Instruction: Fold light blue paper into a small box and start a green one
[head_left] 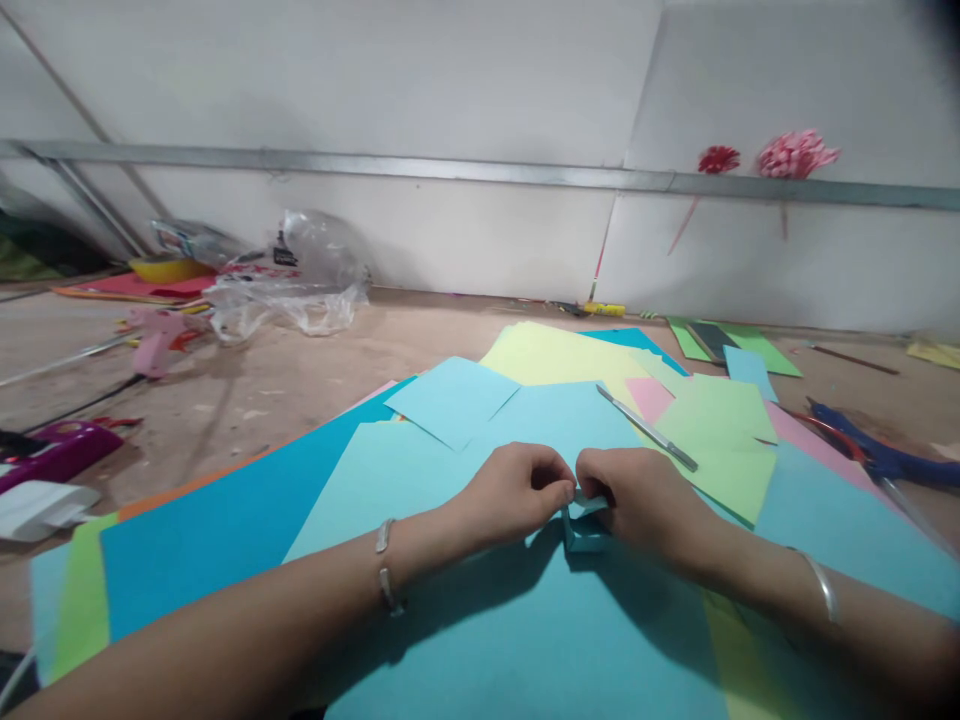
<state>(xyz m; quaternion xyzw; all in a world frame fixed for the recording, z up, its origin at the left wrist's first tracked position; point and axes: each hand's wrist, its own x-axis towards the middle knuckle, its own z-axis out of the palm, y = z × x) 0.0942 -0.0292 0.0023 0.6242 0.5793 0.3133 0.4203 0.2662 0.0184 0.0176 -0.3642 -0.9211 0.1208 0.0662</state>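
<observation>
A small folded light-blue paper piece, shaped like a little open box, is between my two hands above the light-blue sheets. My left hand pinches its upper left edge between thumb and forefinger. Curled around its upper right side is my right hand, whose fingertips are partly hidden. Just beyond my hands lies a silver craft knife, across blue and green paper. A loose light-blue square rests on the sheets further left.
At the left are a pink glue gun, a purple power strip, a white adapter and a plastic bag. Blue-handled scissors lie at the right. A yellow tube is near the wall.
</observation>
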